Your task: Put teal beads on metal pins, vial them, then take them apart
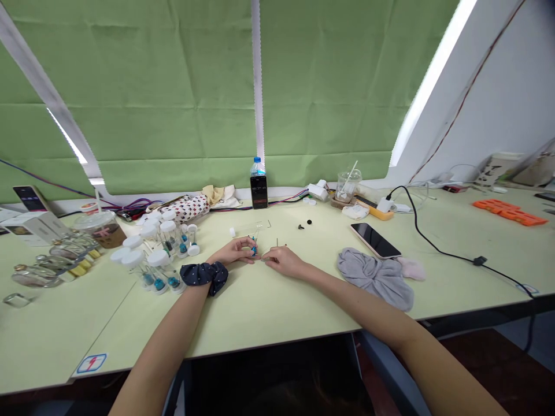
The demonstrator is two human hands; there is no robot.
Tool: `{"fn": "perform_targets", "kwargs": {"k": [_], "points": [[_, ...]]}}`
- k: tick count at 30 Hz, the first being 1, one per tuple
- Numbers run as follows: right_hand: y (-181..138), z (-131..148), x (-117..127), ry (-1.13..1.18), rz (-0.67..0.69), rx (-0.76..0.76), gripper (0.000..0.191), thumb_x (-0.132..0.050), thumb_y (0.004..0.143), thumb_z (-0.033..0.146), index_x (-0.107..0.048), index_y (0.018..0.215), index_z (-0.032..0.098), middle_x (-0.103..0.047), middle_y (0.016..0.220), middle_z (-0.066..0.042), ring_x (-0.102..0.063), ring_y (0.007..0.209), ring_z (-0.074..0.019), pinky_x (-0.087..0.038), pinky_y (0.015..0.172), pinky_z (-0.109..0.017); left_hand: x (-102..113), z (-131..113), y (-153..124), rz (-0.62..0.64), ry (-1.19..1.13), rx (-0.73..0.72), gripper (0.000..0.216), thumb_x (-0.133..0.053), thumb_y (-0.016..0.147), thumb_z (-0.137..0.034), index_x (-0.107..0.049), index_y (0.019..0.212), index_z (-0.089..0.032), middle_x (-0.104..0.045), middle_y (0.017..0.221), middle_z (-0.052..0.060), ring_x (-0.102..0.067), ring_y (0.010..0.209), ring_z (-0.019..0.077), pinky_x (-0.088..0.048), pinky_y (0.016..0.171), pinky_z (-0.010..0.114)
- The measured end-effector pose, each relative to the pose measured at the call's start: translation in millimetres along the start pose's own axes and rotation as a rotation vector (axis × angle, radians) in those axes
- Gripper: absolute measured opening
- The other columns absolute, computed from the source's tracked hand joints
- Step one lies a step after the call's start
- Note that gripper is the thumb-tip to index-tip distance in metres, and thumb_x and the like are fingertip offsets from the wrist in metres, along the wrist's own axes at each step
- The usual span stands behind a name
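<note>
Left hand [234, 252] pinches a small blue piece [254, 249], right hand [282, 262] pinched narrow just beside it, both wrists rested on the table [281, 315], likely for steadiness.

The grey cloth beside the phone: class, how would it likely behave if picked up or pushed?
The grey cloth lies crumpled in soft folds, so it would probably droop limply when lifted. It looks thin, so likely light. Pushed across the smooth table, it would probably bunch or slide, not roll.
</note>
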State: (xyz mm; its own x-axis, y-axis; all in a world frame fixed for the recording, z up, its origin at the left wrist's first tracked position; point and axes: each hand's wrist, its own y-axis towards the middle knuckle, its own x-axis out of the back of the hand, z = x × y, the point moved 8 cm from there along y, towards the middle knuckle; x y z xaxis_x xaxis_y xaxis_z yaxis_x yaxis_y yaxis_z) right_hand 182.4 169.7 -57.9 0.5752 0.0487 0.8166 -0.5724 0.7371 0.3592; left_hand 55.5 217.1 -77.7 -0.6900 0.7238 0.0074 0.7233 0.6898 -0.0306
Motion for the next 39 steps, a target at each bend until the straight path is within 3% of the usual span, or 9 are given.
{"fn": "perform_targets", "kwargs": {"k": [39], "points": [[2.5,1.5,-3.6,-0.043,0.065,-0.026,0.027,-0.052,0.086,0.012,-0.068,0.103,0.023,-0.06,0.084,-0.004,-0.055,0.078,-0.0143,-0.036,0.069,-0.024,-4.2,-1.5,-0.8,0.013,-0.017,0.011,0.034,-0.072,0.072,-0.029,-0.056,0.098,-0.016,-0.057,0.106,0.006,-0.066,0.094,0.023,-0.053,0.084,0.038]]}}
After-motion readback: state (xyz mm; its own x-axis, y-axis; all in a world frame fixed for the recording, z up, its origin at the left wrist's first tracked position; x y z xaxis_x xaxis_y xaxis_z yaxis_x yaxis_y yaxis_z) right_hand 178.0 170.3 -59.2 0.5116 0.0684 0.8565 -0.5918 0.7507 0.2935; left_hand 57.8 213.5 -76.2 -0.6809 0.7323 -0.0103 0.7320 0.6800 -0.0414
